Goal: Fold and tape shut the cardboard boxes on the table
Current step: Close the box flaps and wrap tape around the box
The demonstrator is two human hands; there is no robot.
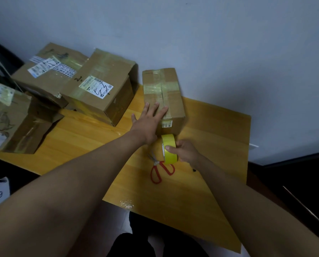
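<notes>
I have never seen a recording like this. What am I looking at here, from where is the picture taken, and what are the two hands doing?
There is no machine. A person wears one camera on the head, looking down at their own arms. The left hand lies flat, fingers straight, pressing the top of a small cardboard box that already carries tape. The right hand holds a yellow tape roll just in front of that box. Red-handled scissors lie on the wooden table. Three larger boxes stand to the left by the wall.
</notes>
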